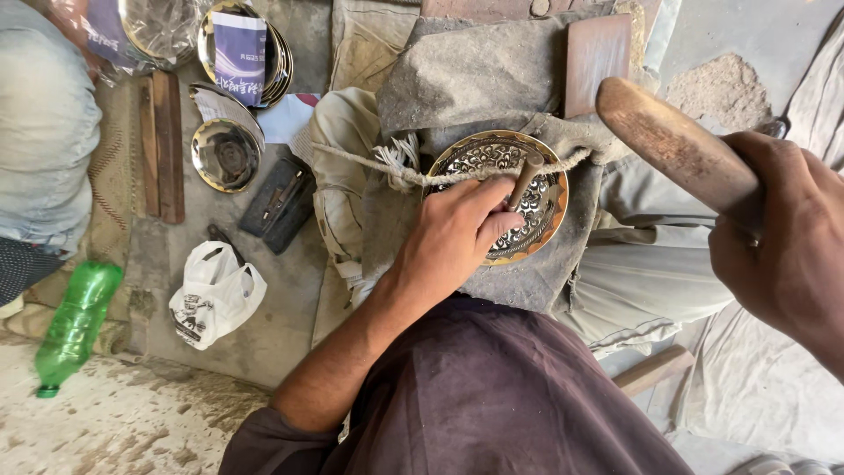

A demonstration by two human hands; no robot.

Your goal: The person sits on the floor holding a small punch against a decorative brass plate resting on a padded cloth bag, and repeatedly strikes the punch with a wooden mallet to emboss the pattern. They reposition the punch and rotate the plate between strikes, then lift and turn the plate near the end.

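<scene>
**Chisel on the brass plate, mallet raised**

Left hand (462,230) is pinched around a small metal punch (526,179), tip resting on the engraved brass plate (541,230) at center frame, which lies on grey cloth (475,79) under a rope (369,161). Right hand (787,246), at the right edge, grips a wooden mallet (673,145) up in the air. A green bottle (75,321) lies lower left.

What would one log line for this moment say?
left hand: holds punch on engraved brass plate | right hand: wooden mallet raised | plate: roped to padded block

The left hand (457,233) hides the engraved plate's (545,189) near-left part. The right hand (787,237) runs off the right edge, covering the mallet's (673,145) grip.
</scene>
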